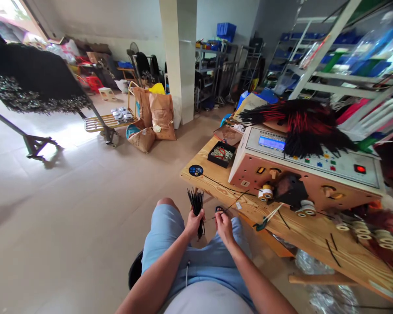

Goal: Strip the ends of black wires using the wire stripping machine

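My left hand [193, 222] is wrapped round a bundle of short black wires [195, 200], which stands nearly upright above my lap. Its ends fan out over the fist and poke out below it. To the right, my right hand [223, 223] is closed in a pinch, a short gap from the bundle. A thin black wire [233, 202] runs from its fingertips up toward the bench. By those fingers is a small dark, rounded thing [219, 209], too small to name. Both hands are over my knees, left of the bench edge.
A wooden bench [212, 179] on the right carries a machine [249, 174] with a lit screen, topped by a heap of black and red wires [301, 122]. Nearby are a black box [221, 154], green-handled pliers [262, 224] and loose wire pieces. Paper sacks [162, 115] stand beyond, beside a pillar.
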Demonstrator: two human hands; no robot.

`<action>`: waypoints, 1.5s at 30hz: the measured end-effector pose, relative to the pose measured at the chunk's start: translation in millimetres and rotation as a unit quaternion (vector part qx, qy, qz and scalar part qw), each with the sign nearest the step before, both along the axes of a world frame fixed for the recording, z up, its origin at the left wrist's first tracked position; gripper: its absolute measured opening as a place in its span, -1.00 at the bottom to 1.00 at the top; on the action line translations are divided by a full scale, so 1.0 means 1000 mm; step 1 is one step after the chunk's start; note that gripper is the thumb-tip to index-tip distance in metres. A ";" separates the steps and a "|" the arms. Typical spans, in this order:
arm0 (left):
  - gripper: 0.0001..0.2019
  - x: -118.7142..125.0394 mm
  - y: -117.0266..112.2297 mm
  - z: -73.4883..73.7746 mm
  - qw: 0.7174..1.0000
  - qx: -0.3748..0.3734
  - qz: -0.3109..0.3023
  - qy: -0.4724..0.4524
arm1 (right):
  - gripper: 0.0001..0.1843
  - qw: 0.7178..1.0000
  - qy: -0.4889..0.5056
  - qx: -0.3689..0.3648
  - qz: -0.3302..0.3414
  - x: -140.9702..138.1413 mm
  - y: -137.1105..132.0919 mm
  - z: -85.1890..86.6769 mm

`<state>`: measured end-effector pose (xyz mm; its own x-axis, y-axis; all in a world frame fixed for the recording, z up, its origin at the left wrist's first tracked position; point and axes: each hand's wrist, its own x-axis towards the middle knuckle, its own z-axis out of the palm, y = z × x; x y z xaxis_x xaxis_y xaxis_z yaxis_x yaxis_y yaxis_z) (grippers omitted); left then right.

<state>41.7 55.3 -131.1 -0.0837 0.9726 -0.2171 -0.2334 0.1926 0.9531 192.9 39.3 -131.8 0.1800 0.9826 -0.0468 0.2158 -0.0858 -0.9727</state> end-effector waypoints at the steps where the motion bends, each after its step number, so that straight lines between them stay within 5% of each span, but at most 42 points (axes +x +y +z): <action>1: -0.45 0.001 -0.001 0.000 1.000 -0.004 -0.002 0.001 | -0.47 0.999 -0.029 0.004 0.026 -0.003 -0.007 -0.007; 7: -0.46 0.005 -0.006 0.001 0.999 -0.023 -0.049 0.003 | -0.72 0.978 -0.106 -0.029 0.177 -0.019 -0.045 -0.040; 13: -0.47 0.004 -0.005 -0.001 0.998 -0.017 -0.058 0.003 | -0.78 0.978 -0.085 -0.054 0.184 -0.020 -0.051 -0.041; 17: -0.47 0.001 0.000 -0.008 0.999 -0.017 -0.035 0.002 | -0.61 0.998 0.026 -0.013 0.057 -0.006 -0.026 -0.018; 21: -0.48 0.001 0.002 -0.014 0.999 -0.018 -0.031 -0.010 | -0.45 0.974 0.209 0.011 -0.092 0.025 0.023 0.033; 25: -0.49 0.003 0.002 -0.010 0.999 -0.019 -0.027 -0.030 | -0.46 0.921 0.374 0.025 -0.110 0.058 0.067 0.084; 28: -0.49 0.002 0.002 -0.005 0.998 -0.021 -0.011 -0.051 | -0.49 0.896 0.429 0.041 -0.108 0.071 0.085 0.103; 45: -0.43 0.003 0.001 0.011 0.990 -0.045 0.039 -0.127 | -0.53 0.899 0.408 0.070 -0.141 0.062 0.098 0.098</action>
